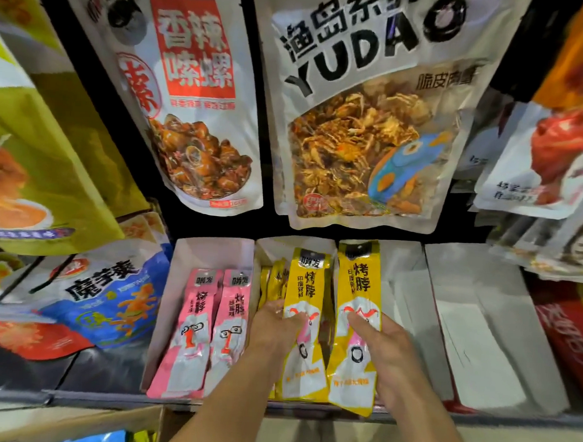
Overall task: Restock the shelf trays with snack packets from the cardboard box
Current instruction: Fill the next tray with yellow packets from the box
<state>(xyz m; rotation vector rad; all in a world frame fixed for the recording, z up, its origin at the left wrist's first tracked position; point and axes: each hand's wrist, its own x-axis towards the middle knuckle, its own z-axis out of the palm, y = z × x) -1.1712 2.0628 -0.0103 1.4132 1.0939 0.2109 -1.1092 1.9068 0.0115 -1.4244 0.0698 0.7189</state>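
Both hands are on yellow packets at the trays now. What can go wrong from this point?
1. The right yellow packet, gripped by the right hand, has its lower end past the shelf edge; let go there, it may slide off.
2. The left hand holds the left yellow packet over the stacked yellow packets; pressing down could crumple or jam them.

Left hand (274,325) and right hand (383,341) grip yellow packets (361,284)

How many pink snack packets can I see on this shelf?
2, side by side in the leftmost white tray: the left pink packet and the right pink packet. Others may be hidden underneath.
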